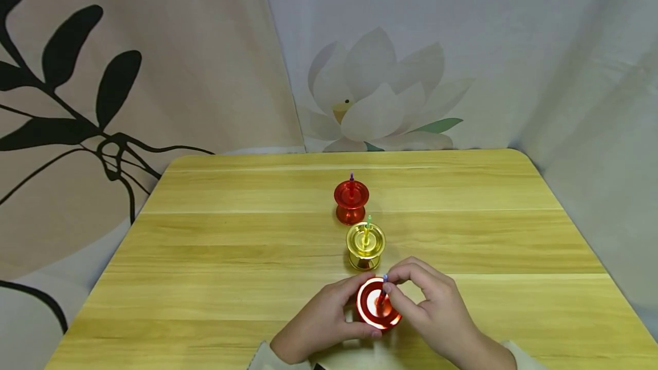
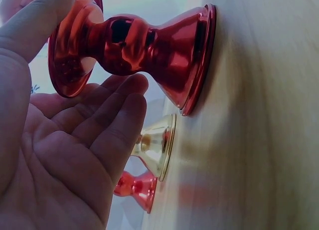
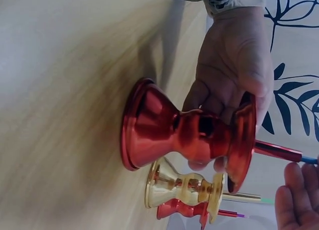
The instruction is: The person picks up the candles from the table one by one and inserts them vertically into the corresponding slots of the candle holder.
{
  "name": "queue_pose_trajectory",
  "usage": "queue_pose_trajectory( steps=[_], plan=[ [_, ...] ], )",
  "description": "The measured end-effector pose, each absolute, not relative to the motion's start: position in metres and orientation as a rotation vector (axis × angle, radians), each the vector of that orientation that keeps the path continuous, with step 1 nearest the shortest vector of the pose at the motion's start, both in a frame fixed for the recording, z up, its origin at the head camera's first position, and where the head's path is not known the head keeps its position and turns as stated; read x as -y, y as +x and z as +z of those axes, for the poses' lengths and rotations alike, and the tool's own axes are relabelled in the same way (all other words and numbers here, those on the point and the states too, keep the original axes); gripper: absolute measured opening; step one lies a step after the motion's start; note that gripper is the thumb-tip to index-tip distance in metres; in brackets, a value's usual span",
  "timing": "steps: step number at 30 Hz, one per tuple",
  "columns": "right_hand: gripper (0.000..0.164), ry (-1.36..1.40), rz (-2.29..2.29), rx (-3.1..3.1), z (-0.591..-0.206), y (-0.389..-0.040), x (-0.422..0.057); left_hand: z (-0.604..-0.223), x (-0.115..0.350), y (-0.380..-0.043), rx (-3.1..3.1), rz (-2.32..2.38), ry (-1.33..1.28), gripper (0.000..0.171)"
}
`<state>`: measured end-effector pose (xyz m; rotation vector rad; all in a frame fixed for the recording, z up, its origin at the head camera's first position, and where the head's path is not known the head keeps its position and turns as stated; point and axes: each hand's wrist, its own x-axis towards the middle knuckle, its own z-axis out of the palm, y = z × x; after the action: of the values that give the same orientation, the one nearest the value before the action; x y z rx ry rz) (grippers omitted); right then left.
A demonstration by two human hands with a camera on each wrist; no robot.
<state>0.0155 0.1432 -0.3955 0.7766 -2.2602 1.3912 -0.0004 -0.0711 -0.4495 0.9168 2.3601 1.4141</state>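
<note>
The nearest red candle holder stands upright on the table with a shiny dish and a central tube. My left hand holds it from the left, thumb at the near side of the dish and fingers at the far side. From the right, my right hand pinches a small blue candle at the tube's top. Just beyond stands a gold candle holder with a green candle. Behind that is another red candle holder, bearing a purple candle. My right fingertips partly cover the blue candle in the head view.
The three holders form a rough line running away from me on the wooden table. A pale curtain with printed leaves and a lotus hangs behind the table's far edge and along its sides.
</note>
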Motion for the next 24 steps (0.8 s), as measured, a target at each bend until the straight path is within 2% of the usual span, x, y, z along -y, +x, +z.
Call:
queue_pose_trajectory(
  steps=[24],
  plan=[
    [0.03, 0.763, 1.439, 2.276, -0.409, 0.026, -0.143, -0.447, 0.078, 0.004, -2.387, 1.39, 0.913, 0.079]
  ],
)
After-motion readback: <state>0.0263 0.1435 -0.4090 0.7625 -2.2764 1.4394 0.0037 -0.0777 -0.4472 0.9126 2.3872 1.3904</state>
